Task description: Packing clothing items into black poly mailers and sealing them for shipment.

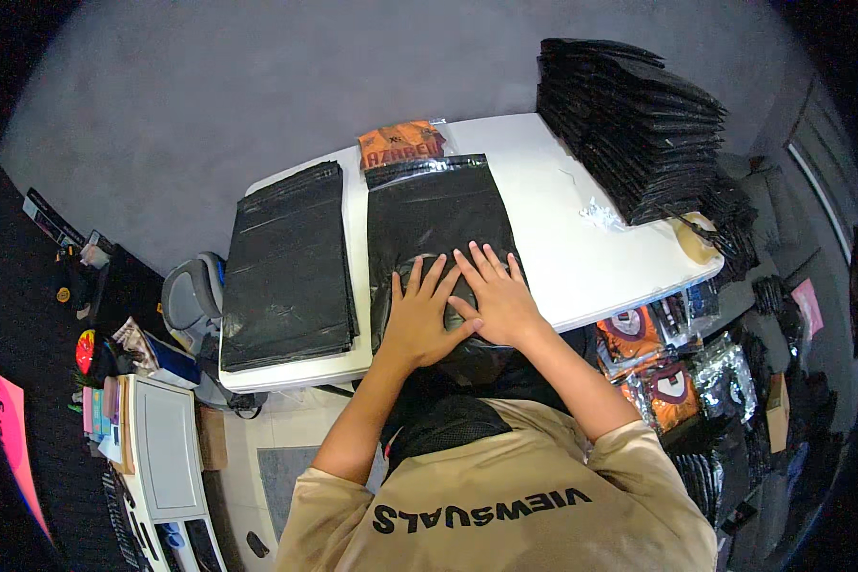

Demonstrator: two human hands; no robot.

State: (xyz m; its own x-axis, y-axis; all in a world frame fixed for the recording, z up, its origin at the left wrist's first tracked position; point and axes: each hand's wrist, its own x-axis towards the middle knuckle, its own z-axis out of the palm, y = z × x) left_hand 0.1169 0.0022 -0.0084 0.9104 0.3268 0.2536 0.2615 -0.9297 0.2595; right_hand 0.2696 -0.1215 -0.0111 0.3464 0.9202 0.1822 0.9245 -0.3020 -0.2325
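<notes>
A black plastic mailer bag [439, 205] lies lengthwise at the middle of the white table [562, 229], its near end at the table's front edge. Both of my hands press on its near half. My left hand [421, 315] lies flat with fingers spread, and my right hand [499, 297] lies beside it, also spread; the thumbs meet or overlap. Beyond the bag's far end is an orange garment in clear plastic [400, 143], partly covered by the bag. To the left rests a flat stack of black mailer bags [286, 267].
A tall, leaning pile of black packages [629, 124] stands at the table's back right. A roll of tape [696, 238] sits at the right corner. Several orange packaged garments [672, 391] lie below on the right. A grey chair [189, 300] and white cabinet [167, 439] stand left.
</notes>
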